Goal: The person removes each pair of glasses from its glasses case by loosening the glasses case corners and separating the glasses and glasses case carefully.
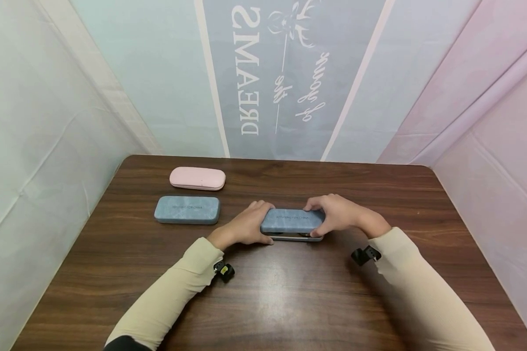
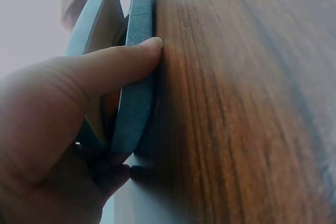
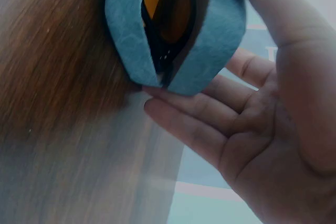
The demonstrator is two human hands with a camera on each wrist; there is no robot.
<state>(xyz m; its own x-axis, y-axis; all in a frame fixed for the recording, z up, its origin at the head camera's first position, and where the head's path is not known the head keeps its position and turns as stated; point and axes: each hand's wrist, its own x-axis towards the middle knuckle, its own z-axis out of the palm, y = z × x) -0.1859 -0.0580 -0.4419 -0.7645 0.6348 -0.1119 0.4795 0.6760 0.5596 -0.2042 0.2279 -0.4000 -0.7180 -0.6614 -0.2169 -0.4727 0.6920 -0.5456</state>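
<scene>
A blue glasses case [image 1: 290, 222] with lettering on its lid stands partly open on the table, its gap facing the person. Dark-framed sunglasses with orange-tinted lenses [image 3: 176, 17] show inside it in the right wrist view. My left hand [image 1: 248, 225] grips the case's left end, with the thumb across the side of the lower half [image 2: 139, 22] in the left wrist view. At the other end, my right hand [image 1: 343, 213] holds the lid [image 3: 218, 40], thumb at the front edge and fingers behind.
Another blue glasses case [image 1: 187, 214] lies shut to the left, with a pink glasses case [image 1: 197, 178] behind it. The brown wooden table [image 1: 281, 302] meets a printed fabric backdrop [image 1: 180, 97] at its far edge; more fabric hangs on both sides.
</scene>
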